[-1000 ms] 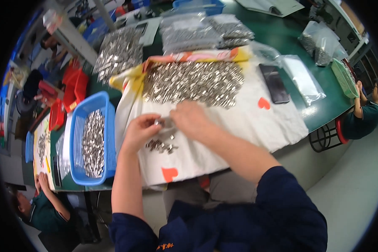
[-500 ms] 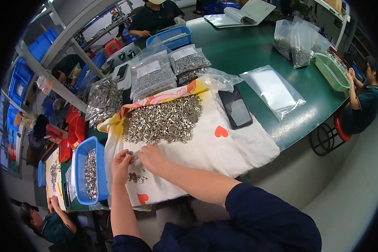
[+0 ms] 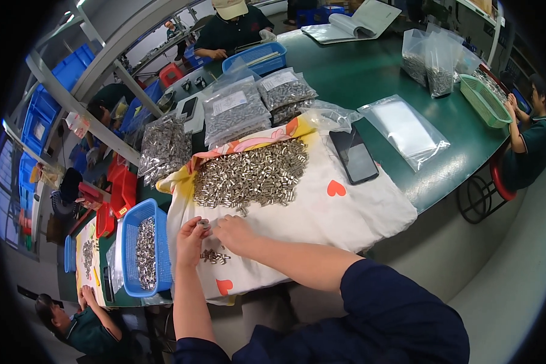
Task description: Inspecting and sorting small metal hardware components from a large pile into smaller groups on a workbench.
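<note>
My left hand [image 3: 190, 239] pinches a small round silvery metal piece [image 3: 204, 224] between thumb and fingers, just above the white cloth [image 3: 370, 209]. Right beside it, my right hand [image 3: 235, 235] is curled with its fingertips down; whatever they hold, if anything, is hidden. Beyond both hands lies a broad heap of small shiny metal cylinders [image 3: 249, 174] on the cloth. Closer to me, below the hands, a little group of similar metal pieces [image 3: 215, 257] rests on the cloth.
A blue basket [image 3: 129, 242] of metal pieces stands at the left. Behind the heap lie filled plastic bags [image 3: 233, 109]. A black phone [image 3: 353, 158] and a clear bag with white sheets [image 3: 403, 128] are to the right. Co-workers sit around the green table [image 3: 346, 67].
The whole view has shifted, so everything appears farther right. My hands keep nearly the same place over the cloth, the left still pinching the metal piece.
</note>
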The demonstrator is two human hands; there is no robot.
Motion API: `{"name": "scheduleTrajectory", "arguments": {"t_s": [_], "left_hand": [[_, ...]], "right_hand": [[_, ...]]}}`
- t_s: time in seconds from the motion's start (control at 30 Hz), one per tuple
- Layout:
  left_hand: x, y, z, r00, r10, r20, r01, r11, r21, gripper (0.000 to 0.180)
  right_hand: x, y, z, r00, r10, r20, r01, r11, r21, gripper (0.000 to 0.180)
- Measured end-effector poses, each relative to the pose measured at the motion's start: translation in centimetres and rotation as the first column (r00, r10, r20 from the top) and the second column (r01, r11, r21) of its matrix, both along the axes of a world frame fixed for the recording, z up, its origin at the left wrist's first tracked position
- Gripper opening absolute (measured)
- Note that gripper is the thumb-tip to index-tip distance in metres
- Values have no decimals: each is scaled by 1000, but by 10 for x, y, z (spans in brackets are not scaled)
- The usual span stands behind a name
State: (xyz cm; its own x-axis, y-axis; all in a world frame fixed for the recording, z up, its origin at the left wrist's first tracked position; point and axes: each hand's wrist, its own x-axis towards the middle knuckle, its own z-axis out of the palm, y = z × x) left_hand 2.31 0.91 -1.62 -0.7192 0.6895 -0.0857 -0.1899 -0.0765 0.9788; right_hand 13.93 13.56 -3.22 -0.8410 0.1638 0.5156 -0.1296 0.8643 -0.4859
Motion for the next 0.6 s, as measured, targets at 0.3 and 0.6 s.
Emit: {"name": "scheduleTrajectory", "arguments": {"t_s": [0.3,0.6], "left_hand": [[1,-4,-1,999,-25,47,21,997,79,25],[-11,4,9,960,-278,-31,272,954,-129,35]], "right_hand": [[1,9,10,1000,24,-11,-25,984,-177,7],[-2,19,23,995,-56,-86,19,923,-383,12]]}}
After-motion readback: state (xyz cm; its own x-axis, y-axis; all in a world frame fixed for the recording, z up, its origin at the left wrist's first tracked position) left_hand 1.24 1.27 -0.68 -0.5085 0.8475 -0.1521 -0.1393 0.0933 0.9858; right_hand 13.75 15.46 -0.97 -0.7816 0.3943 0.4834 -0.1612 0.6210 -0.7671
